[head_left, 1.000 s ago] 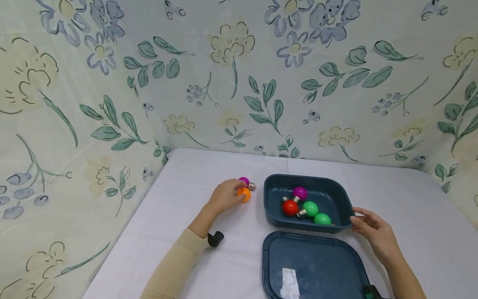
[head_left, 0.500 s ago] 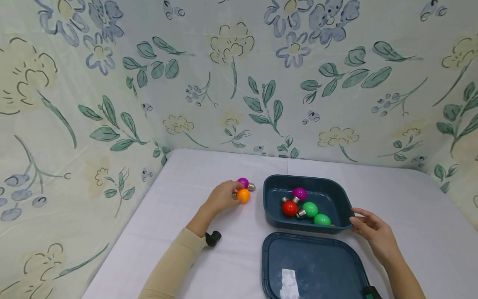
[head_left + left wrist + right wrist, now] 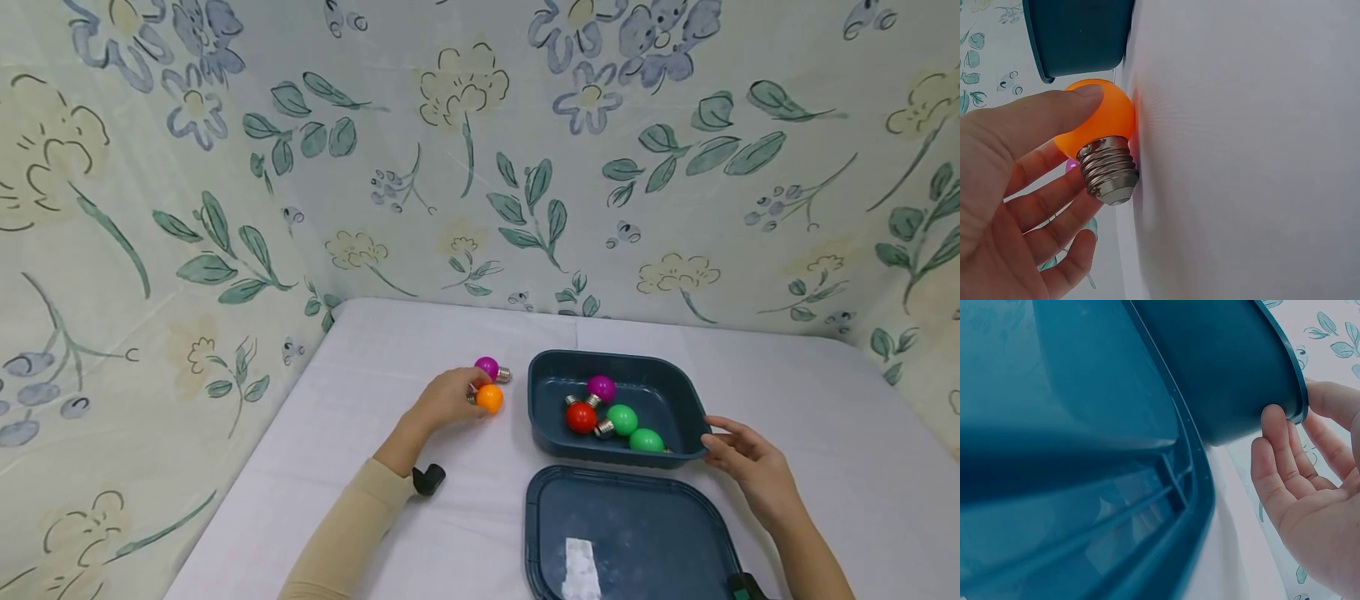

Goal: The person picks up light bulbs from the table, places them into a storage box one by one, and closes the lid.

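Note:
My left hand [image 3: 444,397] pinches an orange light bulb [image 3: 491,398] between thumb and fingers, left of a dark blue box [image 3: 542,437]. In the left wrist view the thumb lies on the bulb's round glass, and its metal screw base [image 3: 1110,169] points downward. Just beyond sits a purple bulb [image 3: 486,367] on the white cloth, its base facing right. At the box's right near corner, my right hand [image 3: 757,467] grips the rim with its fingertips [image 3: 1274,419]. Inside the box lie a red bulb [image 3: 581,417], a purple bulb [image 3: 602,388] and two green bulbs [image 3: 622,420].
A dark blue lid [image 3: 637,533] with a whitish label [image 3: 581,568] lies on the near side of the box. White cloth [image 3: 390,342] covers the table. Flower-patterned fabric [image 3: 450,208] hangs behind and to the left.
The orange bulb has shifted slightly towards me, apart from the purple one, and its metal base now shows. My right hand stays at the box corner.

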